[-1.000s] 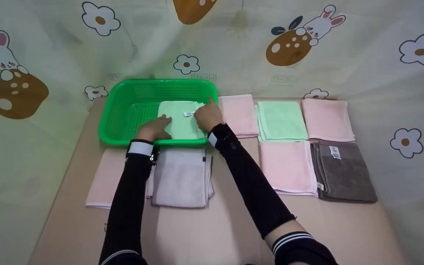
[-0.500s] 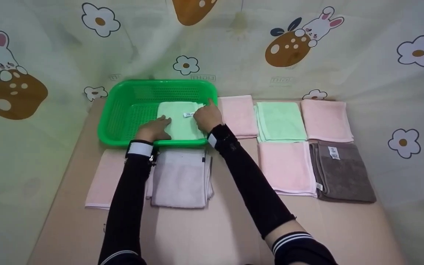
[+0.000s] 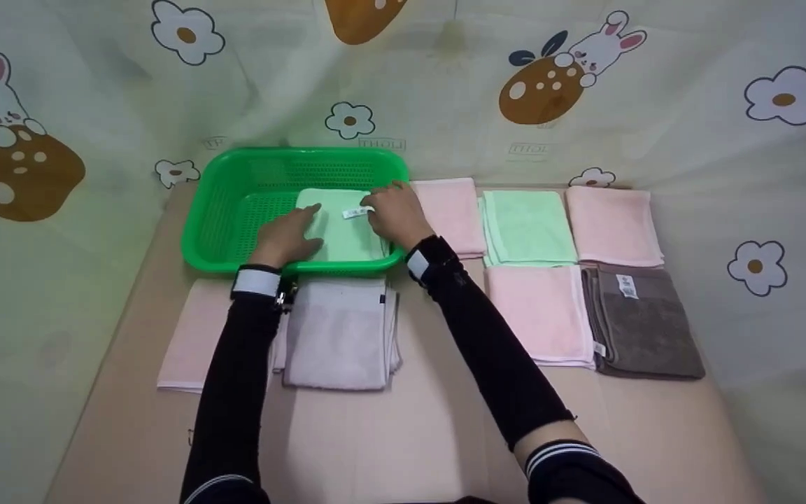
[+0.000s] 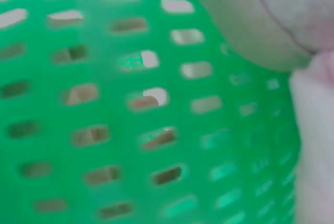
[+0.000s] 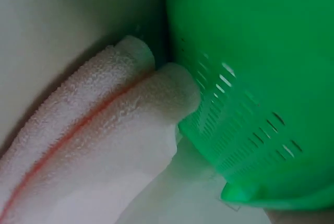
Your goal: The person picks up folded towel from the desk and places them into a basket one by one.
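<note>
A folded light green towel (image 3: 336,231) with a white tag lies in the right part of a green perforated basket (image 3: 207,241). My left hand (image 3: 285,236) is over the basket's front rim at the towel's left edge, thumb apart from the fingers. At the towel's right edge is my right hand (image 3: 399,213), its loosely bent fingertips near the tag; their undersides are hidden. The left wrist view shows the basket's slotted wall (image 4: 120,119) with part of the hand at upper right. In the right wrist view a folded pink towel (image 5: 104,125) stands against the basket's outside.
Right of the basket lie folded towels: pink (image 3: 448,217), green (image 3: 529,227), pink (image 3: 613,225), pink (image 3: 541,315) and dark brown (image 3: 644,322). In front of it lie a grey towel (image 3: 336,336) and a pink one (image 3: 189,336). A patterned curtain (image 3: 431,84) hangs behind.
My right hand has shifted slightly, its raised index finger coming off the basket's right rim. My left hand has moved slightly back to the left. The green towel stays in the basket.
</note>
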Tool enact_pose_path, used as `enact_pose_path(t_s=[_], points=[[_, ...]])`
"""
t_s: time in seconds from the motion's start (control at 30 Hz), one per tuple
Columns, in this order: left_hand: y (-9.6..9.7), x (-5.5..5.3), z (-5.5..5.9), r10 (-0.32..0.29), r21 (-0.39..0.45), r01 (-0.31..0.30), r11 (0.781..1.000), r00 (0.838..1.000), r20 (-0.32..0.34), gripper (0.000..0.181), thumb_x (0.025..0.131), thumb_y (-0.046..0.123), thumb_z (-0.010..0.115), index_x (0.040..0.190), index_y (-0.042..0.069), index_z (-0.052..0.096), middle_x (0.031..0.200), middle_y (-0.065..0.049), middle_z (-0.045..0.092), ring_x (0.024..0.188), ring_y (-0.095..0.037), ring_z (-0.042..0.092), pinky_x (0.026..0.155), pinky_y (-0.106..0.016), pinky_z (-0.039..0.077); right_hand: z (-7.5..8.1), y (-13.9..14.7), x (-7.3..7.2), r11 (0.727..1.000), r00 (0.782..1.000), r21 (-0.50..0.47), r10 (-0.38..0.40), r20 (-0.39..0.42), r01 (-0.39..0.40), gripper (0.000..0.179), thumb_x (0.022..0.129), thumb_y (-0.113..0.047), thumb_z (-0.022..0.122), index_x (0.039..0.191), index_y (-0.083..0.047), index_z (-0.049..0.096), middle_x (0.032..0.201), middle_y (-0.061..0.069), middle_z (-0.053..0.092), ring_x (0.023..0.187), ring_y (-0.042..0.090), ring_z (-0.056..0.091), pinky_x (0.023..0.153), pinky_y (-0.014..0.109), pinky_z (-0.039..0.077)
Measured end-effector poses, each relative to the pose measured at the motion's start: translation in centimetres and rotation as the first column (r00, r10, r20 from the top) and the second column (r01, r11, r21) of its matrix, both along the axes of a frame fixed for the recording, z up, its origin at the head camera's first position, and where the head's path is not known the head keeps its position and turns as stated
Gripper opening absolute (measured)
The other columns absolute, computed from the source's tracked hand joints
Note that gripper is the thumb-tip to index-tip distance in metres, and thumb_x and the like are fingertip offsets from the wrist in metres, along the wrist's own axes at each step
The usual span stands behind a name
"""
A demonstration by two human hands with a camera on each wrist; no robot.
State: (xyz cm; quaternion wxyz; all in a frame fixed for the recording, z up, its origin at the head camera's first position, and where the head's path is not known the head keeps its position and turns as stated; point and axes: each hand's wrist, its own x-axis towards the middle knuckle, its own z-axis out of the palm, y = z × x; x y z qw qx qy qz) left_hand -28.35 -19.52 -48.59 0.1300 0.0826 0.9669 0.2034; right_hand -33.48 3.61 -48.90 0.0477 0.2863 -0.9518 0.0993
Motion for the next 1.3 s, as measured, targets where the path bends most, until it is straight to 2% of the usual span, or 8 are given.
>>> enact_pose_path(t_s=[0.13, 0.27, 0.37, 0.47, 0.6, 0.97, 1.2, 1.3], points=[[0.5, 1.5, 0.5, 0.045, 0.039, -0.039, 0.998, 0.984, -0.173, 0.064, 0.101, 0.028, 0.065, 0.158, 0.011, 0.042, 0.155, -0.024, 0.049, 0.139, -0.047, 0.049, 0.106, -0.065, 0.045, -0.1, 1.8, 1.1, 0.984, 0.997, -0.167, -0.044, 0.071, 0.055, 0.033, 0.1, -0.016, 0.066, 0.133, -0.014, 0.071, 0.135, 0.005, 0.069, 0.131, 0.026, 0.059, 0.115, 0.04, 0.043], [1.0, 4.3, 1.0, 0.1, 0.201, -0.029, 0.979, 0.929, -0.356, 0.057, 0.1, 0.024, 0.069, 0.153, 0.013, 0.05, 0.139, -0.02, 0.062, 0.12, -0.04, 0.063, 0.09, -0.057, 0.053, -0.1, 3.9, 2.6, 0.941, 0.986, -0.312, -0.088, 0.139, 0.128, 0.04, 0.101, -0.017, 0.066, 0.142, -0.016, 0.064, 0.144, 0.006, 0.061, 0.139, 0.024, 0.051, 0.115, 0.039, 0.043], [0.8, 6.7, 1.2, 0.114, 0.311, 0.026, 0.95, 0.899, -0.424, 0.044, 0.098, 0.019, 0.072, 0.14, 0.01, 0.06, 0.119, -0.014, 0.068, 0.097, -0.03, 0.067, 0.076, -0.046, 0.053, 0.0, 5.3, 3.8, 0.91, 0.983, -0.386, -0.097, 0.158, 0.152, 0.043, 0.102, -0.016, 0.065, 0.144, -0.016, 0.062, 0.147, 0.007, 0.058, 0.14, 0.025, 0.049, 0.116, 0.04, 0.043], [0.0, 8.8, 1.4, 0.06, 0.316, 0.059, 0.947, 0.932, -0.357, 0.022, 0.097, 0.02, 0.073, 0.115, 0.008, 0.07, 0.101, -0.009, 0.071, 0.083, -0.024, 0.066, 0.072, -0.04, 0.051, -0.2, 6.5, 5.1, 0.879, 0.98, -0.448, -0.096, 0.172, 0.164, 0.043, 0.102, -0.017, 0.064, 0.145, -0.014, 0.06, 0.146, 0.009, 0.057, 0.135, 0.026, 0.054, 0.113, 0.04, 0.046], [-1.6, 10.5, 1.7, -0.028, 0.232, 0.063, 0.971, 0.989, -0.148, 0.012, 0.094, 0.021, 0.076, 0.095, 0.009, 0.073, 0.091, -0.007, 0.074, 0.083, -0.023, 0.067, 0.075, -0.04, 0.052, -0.8, 7.3, 6.8, 0.833, 0.972, -0.519, -0.091, 0.216, 0.193, 0.046, 0.103, -0.018, 0.065, 0.147, -0.012, 0.058, 0.14, 0.012, 0.06, 0.119, 0.027, 0.065, 0.102, 0.038, 0.054], [-2.5, 10.9, 0.8, -0.017, 0.039, 0.013, 0.999, 0.996, 0.09, 0.039, 0.078, 0.034, 0.086, 0.093, 0.001, 0.073, 0.09, -0.012, 0.073, 0.074, -0.023, 0.061, 0.064, -0.035, 0.046, -1.9, 7.6, 8.6, 0.758, 0.94, -0.594, -0.075, 0.333, 0.271, 0.045, 0.104, -0.021, 0.063, 0.147, -0.01, 0.057, 0.133, 0.015, 0.064, 0.104, 0.023, 0.072, 0.092, 0.036, 0.058], [-1.2, 10.8, -0.6, 0.036, 0.036, -0.041, 0.999, 0.991, 0.132, 0.046, 0.074, 0.031, 0.091, 0.068, 0.009, 0.051, 0.063, 0.0, 0.046, 0.056, -0.017, 0.045, 0.052, -0.032, 0.036, -1.4, 8.7, 8.7, 0.822, 0.892, -0.464, -0.108, 0.44, 0.328, 0.039, 0.103, -0.033, 0.065, 0.136, -0.013, 0.062, 0.117, 0.009, 0.074, 0.095, 0.022, 0.073, 0.085, 0.038, 0.059], [-0.4, 10.8, -0.5, -0.004, 0.024, 0.002, 1.0, 0.996, 0.09, 0.04, 0.076, 0.025, 0.089, 0.076, 0.004, 0.055, 0.068, -0.006, 0.054, 0.062, -0.023, 0.052, 0.059, -0.041, 0.048, -1.0, 9.6, 8.8, 0.873, 0.87, -0.37, -0.113, 0.48, 0.318, 0.029, 0.1, -0.035, 0.068, 0.118, -0.011, 0.069, 0.104, 0.008, 0.076, 0.084, 0.023, 0.072, 0.075, 0.036, 0.058]])
